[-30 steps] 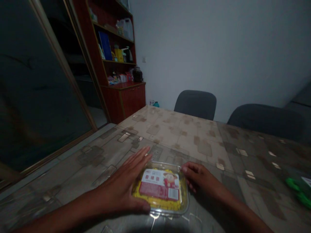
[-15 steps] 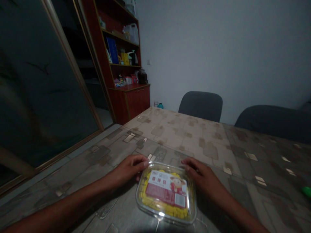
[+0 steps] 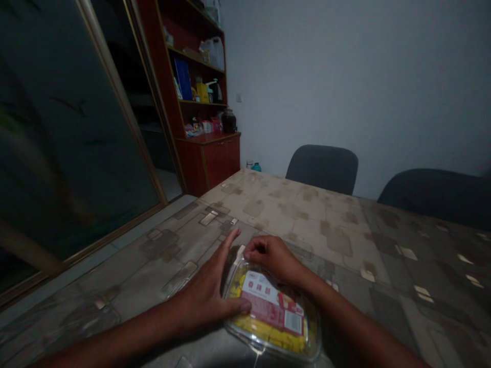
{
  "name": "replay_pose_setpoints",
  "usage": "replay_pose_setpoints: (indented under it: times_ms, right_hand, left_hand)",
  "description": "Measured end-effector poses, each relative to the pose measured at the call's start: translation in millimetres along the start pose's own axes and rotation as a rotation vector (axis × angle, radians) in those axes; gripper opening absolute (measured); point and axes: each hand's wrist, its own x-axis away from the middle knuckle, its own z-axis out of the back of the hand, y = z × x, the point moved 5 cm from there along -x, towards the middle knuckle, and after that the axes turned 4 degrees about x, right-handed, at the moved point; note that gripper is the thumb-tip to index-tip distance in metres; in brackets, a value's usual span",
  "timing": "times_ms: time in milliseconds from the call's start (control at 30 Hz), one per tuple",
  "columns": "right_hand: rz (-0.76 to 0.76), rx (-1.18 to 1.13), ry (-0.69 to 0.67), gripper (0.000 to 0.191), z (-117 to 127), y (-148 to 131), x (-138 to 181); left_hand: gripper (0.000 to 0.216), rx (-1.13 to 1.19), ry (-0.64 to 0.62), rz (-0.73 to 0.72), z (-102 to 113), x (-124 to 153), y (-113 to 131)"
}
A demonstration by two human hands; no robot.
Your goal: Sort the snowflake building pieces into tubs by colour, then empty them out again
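A clear plastic box with yellow food inside and a red and white label lies on the patterned table close to me. My left hand rests flat against the box's left side, fingers stretched out, thumb pressed on the lid. My right hand reaches across the box's far end and pinches its far left corner with bent fingers.
Two dark chairs stand at the table's far side. A red wooden shelf unit with bottles and boxes stands at the back left beside a dark glass sliding door. A small teal item sits past the table's far corner.
My right hand moved from the box's far right side across to its far left corner. My left hand opened flat along the box's left side, thumb on the lid. The box turned slightly.
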Motion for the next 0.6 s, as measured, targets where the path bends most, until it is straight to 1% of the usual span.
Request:
replay_pose_setpoints:
  times_ms: [67,133,167,200,267,300,333,400,467,600]
  right_hand:
    - [0.003,-0.015,0.032,0.010,1,0,2]
    - [0.012,-0.019,0.062,0.011,2,0,4]
    - [0.016,-0.018,0.072,0.012,2,-1,5]
    - [0.021,-0.014,0.077,0.013,2,-2,5]
    - [0.029,0.001,0.082,0.015,0,-3,4]
    - [0.036,0.014,0.084,0.016,-1,-4,3]
    - [0.045,0.030,0.087,0.017,-2,-5,2]
    - [0.072,0.069,0.104,0.020,-3,-8,1]
    - [0.108,0.109,0.127,0.022,-2,-11,3]
    - [0.169,0.145,0.147,0.022,0,-21,9]
  left_hand:
    - [0.113,-0.198,0.035,-0.047,3,-1,11]
    - [0.105,-0.344,0.069,-0.151,1,2,21]
    - [0.093,-0.401,0.092,-0.239,-1,5,26]
    - [0.076,-0.444,0.100,-0.344,-5,9,30]
    - [0.035,-0.472,0.073,-0.545,-16,20,36]
    - [0.023,-0.467,0.044,-0.609,-22,24,36]
    - [0.022,-0.464,0.018,-0.644,-27,26,35]
    - [0.037,-0.498,-0.007,-0.650,-34,28,30]
    - [0.046,-0.557,0.002,-0.650,-39,27,26]
    - [0.050,-0.613,0.048,-0.668,-44,26,24]
